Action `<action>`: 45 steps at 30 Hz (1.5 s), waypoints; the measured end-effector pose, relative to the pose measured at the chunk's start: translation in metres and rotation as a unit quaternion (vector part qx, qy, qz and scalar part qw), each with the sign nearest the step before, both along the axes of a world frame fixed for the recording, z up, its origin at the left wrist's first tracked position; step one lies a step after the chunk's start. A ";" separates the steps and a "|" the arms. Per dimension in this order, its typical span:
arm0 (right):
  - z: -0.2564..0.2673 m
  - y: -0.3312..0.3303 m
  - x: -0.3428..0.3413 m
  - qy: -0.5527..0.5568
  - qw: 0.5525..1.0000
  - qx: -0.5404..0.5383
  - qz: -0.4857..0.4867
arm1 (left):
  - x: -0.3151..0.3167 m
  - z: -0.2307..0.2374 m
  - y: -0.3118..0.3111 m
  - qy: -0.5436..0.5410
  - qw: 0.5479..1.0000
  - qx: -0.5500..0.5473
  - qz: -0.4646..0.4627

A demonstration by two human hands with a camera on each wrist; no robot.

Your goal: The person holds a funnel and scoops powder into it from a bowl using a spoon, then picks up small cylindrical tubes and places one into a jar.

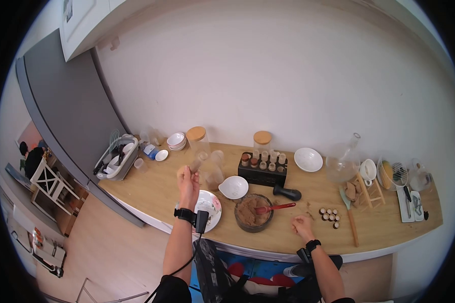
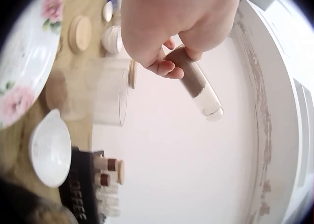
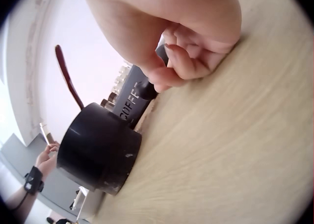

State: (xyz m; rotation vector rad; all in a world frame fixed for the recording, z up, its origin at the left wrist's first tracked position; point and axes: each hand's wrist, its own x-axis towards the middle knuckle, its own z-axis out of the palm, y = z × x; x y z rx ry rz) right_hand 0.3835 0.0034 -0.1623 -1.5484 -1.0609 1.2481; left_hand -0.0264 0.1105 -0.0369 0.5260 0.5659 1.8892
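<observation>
My left hand (image 1: 188, 186) is raised above the flowered plate (image 1: 211, 214) and pinches a clear glass tube (image 2: 196, 82) at its lower end. Brown powder fills roughly the lower half of the tube. On the counter to the right, my right hand (image 1: 303, 227) rests with fingers loosely curled, holding nothing. Between the hands stands a dark round pot (image 3: 100, 140) of brown powder, a red-handled spoon (image 1: 279, 206) leaning in it. Behind it is a black rack (image 1: 262, 177) marked COFFEE, with several tubes. Several small round stoppers (image 1: 330, 215) lie right of the right hand.
A white spouted bowl (image 1: 234, 188) and a black-handled tool (image 1: 288, 193) sit near the rack. Wooden-lidded glass jars (image 1: 196, 134) stand behind. Farther right are a spatula (image 1: 353, 227), a large glass flask (image 1: 341, 166) and a wooden stand (image 1: 371, 197). A dish rack (image 1: 117, 159) occupies the left end.
</observation>
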 end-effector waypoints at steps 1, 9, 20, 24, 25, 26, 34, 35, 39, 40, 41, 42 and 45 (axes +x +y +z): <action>-0.003 0.000 0.001 0.014 1.000 -0.004 -0.013 | -0.012 0.001 0.009 0.070 0.997 -0.005 0.029; -0.013 -0.003 -0.004 -0.055 0.997 0.004 -0.047 | -0.047 0.015 0.048 0.450 0.867 -0.046 0.207; -0.016 -0.001 -0.001 -0.089 0.996 0.012 -0.019 | -0.011 0.035 0.056 0.638 0.734 -0.016 0.233; -0.016 -0.001 -0.001 -0.072 0.997 0.013 -0.018 | -0.003 0.040 0.055 0.658 0.718 -0.009 0.229; -0.019 0.000 -0.001 -0.089 0.996 0.026 -0.015 | -0.003 0.039 0.057 0.657 0.718 -0.009 0.229; -0.022 0.001 -0.001 -0.106 0.994 0.039 -0.012 | -0.003 0.038 0.059 0.670 0.706 -0.004 0.228; -0.011 -0.003 -0.003 -0.068 0.997 0.021 -0.026 | -0.013 0.026 0.079 0.736 0.653 0.038 0.173; -0.013 -0.003 -0.004 -0.052 0.998 0.022 -0.030 | -0.006 0.034 0.072 0.728 0.656 0.034 0.196; -0.014 -0.003 -0.004 -0.071 0.996 0.031 -0.034 | 0.005 0.040 0.063 0.695 0.676 0.034 0.244; -0.010 -0.004 -0.004 -0.068 0.997 0.021 -0.034 | 0.005 0.039 0.064 0.694 0.676 0.034 0.243; -0.008 -0.004 -0.004 -0.065 0.997 0.011 -0.034 | 0.004 0.038 0.065 0.700 0.675 0.020 0.235; -0.012 -0.002 -0.002 -0.065 0.997 0.011 -0.034 | 0.002 0.037 0.066 0.705 0.672 0.005 0.226; -0.022 -0.003 0.000 -0.113 0.992 0.051 -0.003 | -0.014 0.016 0.075 0.737 0.640 0.056 0.209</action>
